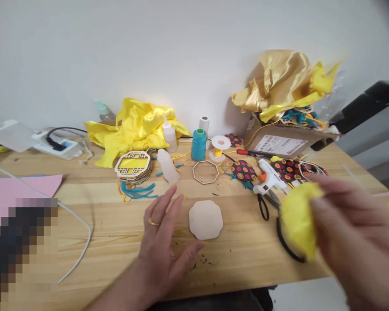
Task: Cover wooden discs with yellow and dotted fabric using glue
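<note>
My left hand (164, 235) rests over the table with its fingers apart and nothing in them. Just right of it lies a pale flat plaque (206, 219) with notched corners. At the right, my right hand (353, 233) pinches a yellow fabric piece (298, 218), blurred by motion; its exact shape is hard to make out. Behind that fabric, a pair of scissors (290, 244) with black handles is partly hidden. A white glue gun (269, 178) lies beyond them. An octagonal wooden ring (205, 172) sits farther back from the plaque.
At the back stand a teal thread cone (199, 144), a white spool (220, 144) and a squeeze bottle (170, 136). Yellow satin (139, 125) heaps behind stacked lattice frames (132, 166). A cardboard box (274, 140) holds fabric at right. A white cable (81, 218) crosses the left.
</note>
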Motion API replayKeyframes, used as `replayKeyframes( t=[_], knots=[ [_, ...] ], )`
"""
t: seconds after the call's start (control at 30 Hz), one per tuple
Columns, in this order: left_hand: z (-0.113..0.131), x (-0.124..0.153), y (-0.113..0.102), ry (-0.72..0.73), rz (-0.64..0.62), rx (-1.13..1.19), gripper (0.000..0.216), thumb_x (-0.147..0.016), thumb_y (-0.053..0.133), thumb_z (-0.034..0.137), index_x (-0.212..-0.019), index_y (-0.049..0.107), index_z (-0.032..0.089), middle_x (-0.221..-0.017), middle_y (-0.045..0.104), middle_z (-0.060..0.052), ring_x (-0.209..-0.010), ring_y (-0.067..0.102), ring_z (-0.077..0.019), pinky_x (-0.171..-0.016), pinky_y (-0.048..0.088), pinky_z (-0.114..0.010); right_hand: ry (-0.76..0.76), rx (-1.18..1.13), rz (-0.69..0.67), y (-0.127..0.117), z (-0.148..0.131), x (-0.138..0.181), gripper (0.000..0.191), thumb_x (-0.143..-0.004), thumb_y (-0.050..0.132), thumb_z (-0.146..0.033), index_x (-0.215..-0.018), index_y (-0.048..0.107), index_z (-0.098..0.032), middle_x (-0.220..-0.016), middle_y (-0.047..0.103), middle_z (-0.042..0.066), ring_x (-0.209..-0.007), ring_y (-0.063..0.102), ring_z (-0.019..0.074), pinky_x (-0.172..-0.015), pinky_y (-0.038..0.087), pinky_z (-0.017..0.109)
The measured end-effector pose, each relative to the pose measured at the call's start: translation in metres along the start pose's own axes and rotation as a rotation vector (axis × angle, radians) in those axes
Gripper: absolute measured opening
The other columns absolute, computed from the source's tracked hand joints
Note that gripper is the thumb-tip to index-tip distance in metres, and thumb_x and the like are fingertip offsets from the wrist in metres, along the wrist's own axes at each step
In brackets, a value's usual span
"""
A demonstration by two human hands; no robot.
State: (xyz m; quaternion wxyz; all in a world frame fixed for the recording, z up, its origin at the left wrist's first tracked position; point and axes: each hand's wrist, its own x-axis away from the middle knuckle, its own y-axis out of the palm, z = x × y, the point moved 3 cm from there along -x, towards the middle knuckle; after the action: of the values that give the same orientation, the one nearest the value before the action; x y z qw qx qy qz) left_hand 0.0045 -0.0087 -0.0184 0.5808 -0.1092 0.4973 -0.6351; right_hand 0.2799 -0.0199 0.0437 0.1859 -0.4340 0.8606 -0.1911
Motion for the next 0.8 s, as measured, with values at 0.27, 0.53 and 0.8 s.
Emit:
replayKeyframes(
  t=[0.27, 0.53, 0.8],
  knots=[
    [0.008, 0.002, 0.003, -0.512, -0.332, 0.839, 0.043, -0.083, 0.058, 0.037, -0.123, 0.055, 0.023, -0.11, 0.065, -0.009, -0.085, 0.062, -0.0217, -0.076, 0.053, -0.036, 0.162, -0.576, -0.715, 0.104, -0.016, 0.057, 0.023, -0.08, 0.062, -0.037, -0.1, 0.059, -0.026, -0.081, 0.064, 0.002, -0.072, 0.063, 0.0166, -0.062, 0.053, 0.028],
    [0.002, -0.019, 0.014, -0.755, -0.219, 1.032, 0.016, -0.077, 0.066, 0.033, -0.073, 0.067, 0.018, -0.068, 0.064, 0.001, -0.064, 0.057, -0.0131, -0.06, 0.048, -0.023, 0.253, -0.664, -0.804, 0.113, -0.006, 0.054, 0.043, -0.074, 0.069, -0.032, -0.114, 0.053, -0.026, -0.096, 0.059, 0.002, -0.081, 0.061, 0.016, -0.069, 0.051, 0.028],
    [-0.007, -0.01, 0.028, -0.876, -0.249, 1.19, 0.018, -0.076, 0.068, 0.034, -0.08, 0.066, 0.016, -0.067, 0.064, 0.0, -0.062, 0.056, -0.0119, -0.059, 0.047, -0.023, 0.492, -0.671, -0.969, 0.116, 0.002, 0.046, 0.056, -0.062, 0.079, -0.031, -0.115, 0.059, -0.025, -0.099, 0.067, 0.003, -0.078, 0.063, 0.016, -0.068, 0.051, 0.028]
  ],
)
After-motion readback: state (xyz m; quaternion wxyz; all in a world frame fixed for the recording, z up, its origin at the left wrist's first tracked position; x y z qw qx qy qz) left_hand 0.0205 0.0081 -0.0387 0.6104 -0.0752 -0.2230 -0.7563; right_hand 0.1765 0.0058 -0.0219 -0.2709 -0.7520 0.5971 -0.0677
